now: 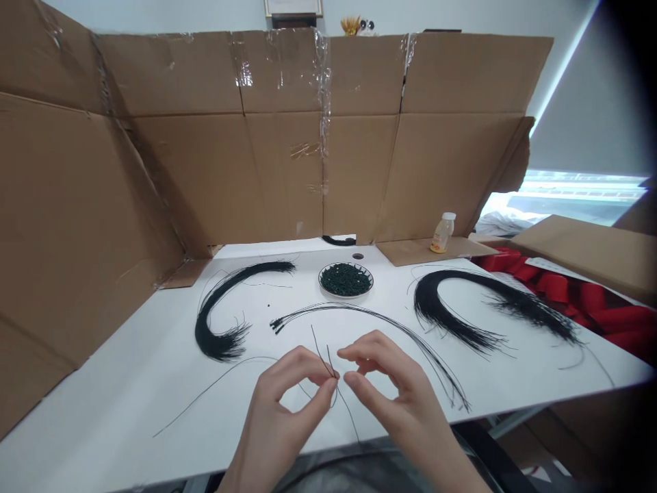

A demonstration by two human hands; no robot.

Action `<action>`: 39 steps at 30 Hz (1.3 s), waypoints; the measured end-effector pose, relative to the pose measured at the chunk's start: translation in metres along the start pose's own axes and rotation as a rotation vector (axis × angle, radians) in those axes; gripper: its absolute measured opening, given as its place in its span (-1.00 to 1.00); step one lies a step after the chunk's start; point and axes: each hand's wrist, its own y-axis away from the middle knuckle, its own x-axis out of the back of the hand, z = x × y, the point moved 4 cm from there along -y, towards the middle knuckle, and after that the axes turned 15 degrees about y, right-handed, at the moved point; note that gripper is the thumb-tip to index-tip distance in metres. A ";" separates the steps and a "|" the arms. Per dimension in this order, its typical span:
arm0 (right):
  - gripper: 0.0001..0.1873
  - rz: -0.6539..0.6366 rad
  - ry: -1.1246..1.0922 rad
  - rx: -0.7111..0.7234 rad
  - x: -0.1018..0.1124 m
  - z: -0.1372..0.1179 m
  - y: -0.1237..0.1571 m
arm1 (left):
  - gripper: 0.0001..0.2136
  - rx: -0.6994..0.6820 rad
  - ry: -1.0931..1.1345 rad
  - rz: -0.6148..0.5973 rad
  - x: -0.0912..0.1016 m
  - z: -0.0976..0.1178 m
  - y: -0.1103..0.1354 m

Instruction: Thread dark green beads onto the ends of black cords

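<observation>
Near the table's front edge, my left hand (290, 394) pinches thin black strands (351, 413) between thumb and forefinger. The strands cross at the fingertips, with two ends sticking up and one trailing down; a small loop shows just below the pinch. Close on the right, my right hand (403, 390) is held with thumb and fingers curved and apart, nothing visible between them. Just beyond the hands lies a small group of black strands (380, 316) with thicker dark tips at its left end. Another long strand (205, 390) curves across the table to the left.
Bundles of black strands lie left (204, 329) and right (428, 294). A plate (346, 296) holds small dark green pieces (345, 279). Cardboard walls (277, 171) enclose the back and left. A small bottle (442, 233) stands at back right, near a box of red rolls (590, 298).
</observation>
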 end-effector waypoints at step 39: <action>-0.79 -0.267 0.038 -0.186 -0.014 -0.003 0.002 | -0.83 0.212 0.287 0.059 0.005 -0.003 -0.001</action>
